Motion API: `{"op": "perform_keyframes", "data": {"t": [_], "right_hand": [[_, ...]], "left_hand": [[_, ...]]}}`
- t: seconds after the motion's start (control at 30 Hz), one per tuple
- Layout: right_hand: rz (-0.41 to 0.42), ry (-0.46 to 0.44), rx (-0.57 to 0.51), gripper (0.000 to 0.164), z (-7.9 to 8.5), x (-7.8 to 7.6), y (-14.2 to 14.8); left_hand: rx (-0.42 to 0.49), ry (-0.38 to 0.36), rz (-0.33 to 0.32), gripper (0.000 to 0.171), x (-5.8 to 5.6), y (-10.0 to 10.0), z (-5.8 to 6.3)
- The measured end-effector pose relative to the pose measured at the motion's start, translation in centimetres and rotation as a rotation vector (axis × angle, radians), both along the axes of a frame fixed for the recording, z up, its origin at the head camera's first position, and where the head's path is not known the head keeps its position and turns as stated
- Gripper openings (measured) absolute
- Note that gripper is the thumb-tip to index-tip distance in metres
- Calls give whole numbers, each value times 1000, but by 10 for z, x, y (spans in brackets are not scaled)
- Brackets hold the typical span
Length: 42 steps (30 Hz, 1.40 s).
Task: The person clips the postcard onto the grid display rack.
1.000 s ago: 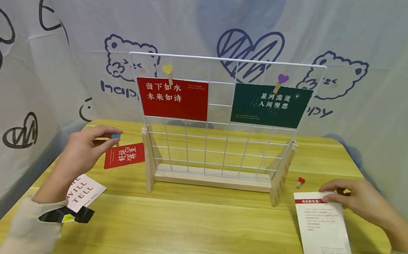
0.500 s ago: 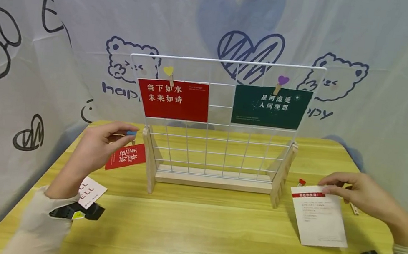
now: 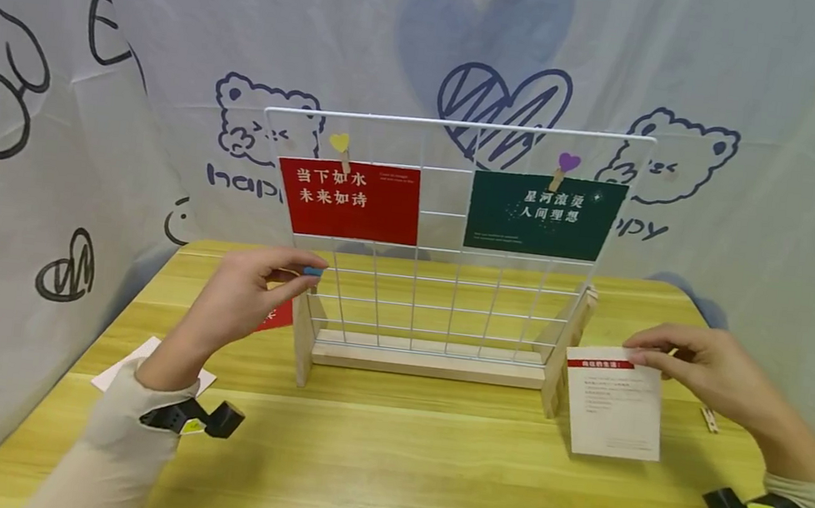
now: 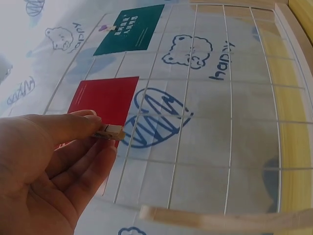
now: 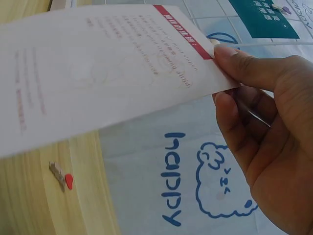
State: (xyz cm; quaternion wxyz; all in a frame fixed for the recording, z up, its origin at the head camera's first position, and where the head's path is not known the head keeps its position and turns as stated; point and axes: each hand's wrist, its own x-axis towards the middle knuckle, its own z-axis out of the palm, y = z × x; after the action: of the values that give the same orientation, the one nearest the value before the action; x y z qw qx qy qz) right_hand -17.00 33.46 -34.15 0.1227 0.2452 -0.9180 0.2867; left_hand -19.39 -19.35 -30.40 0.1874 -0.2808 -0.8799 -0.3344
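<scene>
My left hand [image 3: 252, 291] pinches a small wooden clothespin [image 4: 110, 131] between thumb and fingers; a bit of blue shows on it in the head view. It hovers by the left end of the white wire grid rack [image 3: 460, 126]. My right hand [image 3: 696, 371] grips the top right corner of a white card [image 3: 612, 407] with a red printed band, held up at the rack's right leg. On the grid hang a red card [image 3: 351, 218], under a yellow-heart clothespin [image 3: 340, 144], and a green card [image 3: 538, 231], under a purple-heart clothespin [image 3: 567, 163].
Partly behind my left hand, a red card [image 3: 279, 319] lies on the wooden table [image 3: 383, 469]. A white card [image 3: 127, 362] lies near my left forearm. A red-heart clothespin [image 5: 57, 175] and another clothespin [image 3: 709, 419] lie at the right.
My left hand has moved right with the clothespin, from over the loose red card to the rack's left end. My right hand has brought the white card left and up, toward the rack.
</scene>
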Motion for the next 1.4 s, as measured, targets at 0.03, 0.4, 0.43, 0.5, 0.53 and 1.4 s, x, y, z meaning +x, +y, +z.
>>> {"op": "perform_keyframes", "data": {"t": [0.03, 0.4, 0.43, 0.5, 0.53, 1.4], "right_hand": [[3, 6, -2, 20, 0, -1, -1], [11, 22, 6, 16, 7, -9, -19], [14, 15, 1, 16, 7, -10, -21], [30, 14, -12, 17, 8, -11, -24], [41, 22, -16, 18, 8, -12, -26], [134, 111, -101, 32, 10, -27, -63]], "left_hand": [[0, -1, -12, 24, 0, 3, 1], [-20, 0, -179, 25, -5, 36, 4], [-23, 10, -193, 25, -6, 40, 4], [-25, 31, -215, 25, -6, 46, 5], [-24, 41, -226, 26, -7, 48, 5], [65, -18, -321, 23, -22, 111, 8]]}}
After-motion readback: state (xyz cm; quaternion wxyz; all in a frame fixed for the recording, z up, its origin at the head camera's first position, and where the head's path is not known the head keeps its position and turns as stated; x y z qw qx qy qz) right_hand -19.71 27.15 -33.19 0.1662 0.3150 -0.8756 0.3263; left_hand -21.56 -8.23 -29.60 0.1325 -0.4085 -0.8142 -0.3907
